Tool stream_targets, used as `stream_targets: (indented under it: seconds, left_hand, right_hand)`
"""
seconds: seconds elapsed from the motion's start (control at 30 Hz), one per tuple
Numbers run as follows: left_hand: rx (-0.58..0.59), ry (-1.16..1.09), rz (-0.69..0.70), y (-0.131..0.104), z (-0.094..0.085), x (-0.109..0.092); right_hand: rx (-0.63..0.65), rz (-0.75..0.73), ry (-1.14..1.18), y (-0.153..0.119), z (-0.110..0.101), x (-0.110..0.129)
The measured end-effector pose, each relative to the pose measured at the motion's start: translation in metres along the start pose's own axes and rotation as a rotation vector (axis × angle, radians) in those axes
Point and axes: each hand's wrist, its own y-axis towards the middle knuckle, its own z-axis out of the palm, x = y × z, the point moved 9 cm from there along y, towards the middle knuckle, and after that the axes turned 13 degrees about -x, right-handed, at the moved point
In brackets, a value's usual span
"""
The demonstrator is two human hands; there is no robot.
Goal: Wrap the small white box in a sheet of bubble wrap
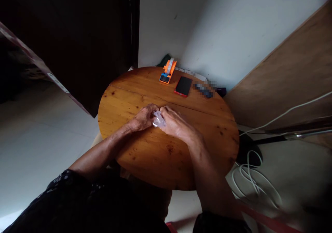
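A small piece of clear, crinkled plastic (159, 119) is held between my two hands, above the middle of the round wooden table (169, 167). My left hand (145, 117) grips its left side with bent fingers. On the other side, my right hand (173, 121) is closed on the same plastic, thumb and fingers pressed together. The fingertips of both hands nearly meet at its top edge. Whether anything lies inside the plastic cannot be made out.
Toward the table's far edge stand an orange tape dispenser (168, 70), a red-edged phone (183, 86) and a blurred dark object (204, 89). A wall rises behind them. White cable (250, 172) lies coiled on the floor at the right.
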Motion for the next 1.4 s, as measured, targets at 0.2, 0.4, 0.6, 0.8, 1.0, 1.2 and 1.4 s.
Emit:
stream_targets:
  seconds: [0.2,0.4,0.6,0.8,1.0,1.2,1.4]
  left_hand:
    - [0.038,-0.032,-0.049,0.002,-0.008,-0.003]
    - [0.151,-0.14,-0.123,0.0,-0.006,-0.007]
    - [0.056,-0.093,-0.173,0.005,-0.005,0.008]
    - [0.0,-0.143,-0.179,0.008,-0.004,0.012]
    - [0.0,-0.116,-0.154,0.01,-0.004,0.013]
    - [-0.013,-0.104,-0.163,0.011,-0.003,0.013]
    - [0.018,-0.154,-0.252,0.007,-0.009,0.009]
  right_hand:
    - [-0.064,0.12,0.284,0.013,-0.001,-0.021]
    - [0.115,0.379,0.767,0.01,0.02,-0.048]
    - [0.014,0.261,0.683,0.017,0.014,-0.055]
    - [0.036,0.131,0.603,0.015,0.008,-0.043]
    - [0.028,0.104,0.619,0.01,-0.004,-0.043]
    - [0.033,0.101,0.608,0.01,-0.001,-0.039]
    - [0.024,0.198,0.691,0.013,0.01,-0.041]
